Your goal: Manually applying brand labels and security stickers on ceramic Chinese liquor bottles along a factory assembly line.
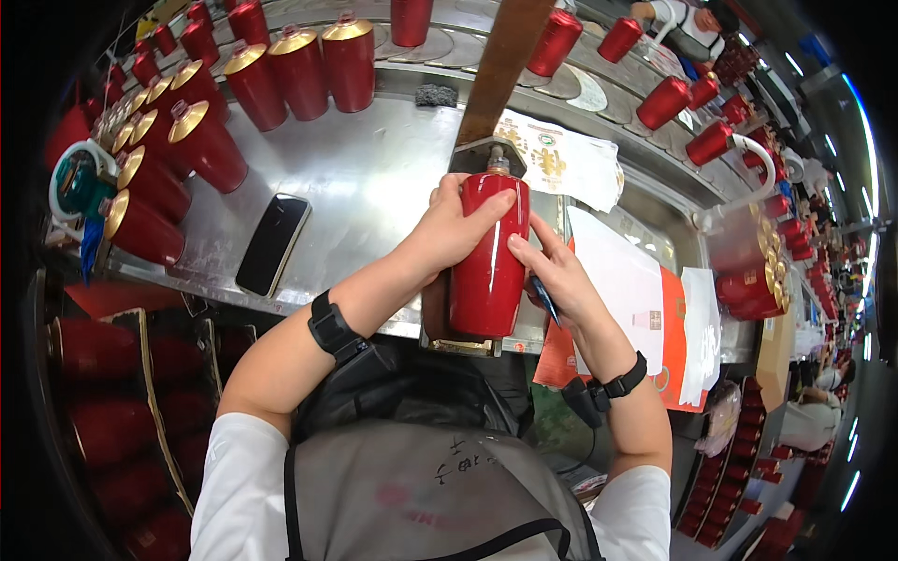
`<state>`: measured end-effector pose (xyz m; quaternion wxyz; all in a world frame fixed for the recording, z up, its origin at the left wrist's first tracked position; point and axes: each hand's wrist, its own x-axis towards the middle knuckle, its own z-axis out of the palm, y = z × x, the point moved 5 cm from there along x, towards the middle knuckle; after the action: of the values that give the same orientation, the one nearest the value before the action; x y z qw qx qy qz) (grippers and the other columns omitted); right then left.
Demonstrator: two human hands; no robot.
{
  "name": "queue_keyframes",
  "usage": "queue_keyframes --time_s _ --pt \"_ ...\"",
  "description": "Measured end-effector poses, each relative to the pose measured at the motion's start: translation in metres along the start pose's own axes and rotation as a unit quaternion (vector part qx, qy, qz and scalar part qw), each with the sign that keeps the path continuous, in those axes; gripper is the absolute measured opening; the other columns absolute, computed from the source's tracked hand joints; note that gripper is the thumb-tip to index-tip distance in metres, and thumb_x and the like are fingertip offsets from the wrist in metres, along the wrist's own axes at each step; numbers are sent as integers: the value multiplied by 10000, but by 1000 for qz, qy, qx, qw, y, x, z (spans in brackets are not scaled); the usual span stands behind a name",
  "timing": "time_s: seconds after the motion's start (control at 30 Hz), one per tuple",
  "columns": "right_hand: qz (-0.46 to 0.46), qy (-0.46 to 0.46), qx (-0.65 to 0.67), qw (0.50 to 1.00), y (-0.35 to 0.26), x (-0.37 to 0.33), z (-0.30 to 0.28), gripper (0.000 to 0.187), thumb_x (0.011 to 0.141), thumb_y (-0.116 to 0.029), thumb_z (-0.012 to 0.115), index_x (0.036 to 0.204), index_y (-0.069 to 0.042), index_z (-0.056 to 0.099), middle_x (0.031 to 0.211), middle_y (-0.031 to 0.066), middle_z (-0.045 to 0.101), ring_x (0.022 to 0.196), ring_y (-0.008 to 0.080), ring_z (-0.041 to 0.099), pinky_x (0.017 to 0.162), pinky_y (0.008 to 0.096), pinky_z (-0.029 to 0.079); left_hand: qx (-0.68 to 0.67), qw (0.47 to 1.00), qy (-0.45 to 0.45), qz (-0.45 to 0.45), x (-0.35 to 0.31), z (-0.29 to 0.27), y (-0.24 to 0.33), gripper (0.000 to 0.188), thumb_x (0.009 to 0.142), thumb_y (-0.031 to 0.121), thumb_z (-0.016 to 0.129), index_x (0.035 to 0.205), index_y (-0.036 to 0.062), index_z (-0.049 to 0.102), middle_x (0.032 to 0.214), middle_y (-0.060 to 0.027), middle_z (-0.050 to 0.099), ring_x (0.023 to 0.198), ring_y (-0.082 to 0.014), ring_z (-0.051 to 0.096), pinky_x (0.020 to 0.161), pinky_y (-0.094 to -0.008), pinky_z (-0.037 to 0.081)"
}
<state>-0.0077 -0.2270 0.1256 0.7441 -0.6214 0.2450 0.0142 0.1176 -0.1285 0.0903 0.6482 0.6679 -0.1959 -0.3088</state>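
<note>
A glossy red bottle lies in front of me, its narrow neck pointing away toward a metal fitting at the foot of a brown post. My left hand is wrapped over the bottle's upper left side, thumb across its front. On the right side, my right hand grips the bottle with its thumb on the surface. A slim dark blue pen-like tool is tucked in the right hand's fingers, pointing down toward me. Whether the bottle's neck touches the fitting I cannot tell.
A black phone lies on the metal table. Several red bottles with gold shoulders stand at the left. Printed sheets lie at the right. Behind, a conveyor carries red bottles; a person is at far right.
</note>
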Motion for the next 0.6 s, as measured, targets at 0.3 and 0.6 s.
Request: queue_keyframes --time_s 0.3,0.6 --pt "-95 59 -281 953 -9 23 -18 727 922 -381 649 1482 -19 361 780 71 683 699 94 596 701 242 468 -198 979 -37 5 5 -10 -4 480 1040 377 436 1357 17 446 1177 -106 609 1006 -149 617 893 -288 503" --pt "-59 211 -429 877 -32 124 -210 387 801 -407 749 830 -21 751 639 61 675 571 124 610 566 276 480 334 896 -25 293 -50 -19 46 876 788 428 755 1453 23 355 1499 -252 290 1389 -402 299 1134 -453 285"
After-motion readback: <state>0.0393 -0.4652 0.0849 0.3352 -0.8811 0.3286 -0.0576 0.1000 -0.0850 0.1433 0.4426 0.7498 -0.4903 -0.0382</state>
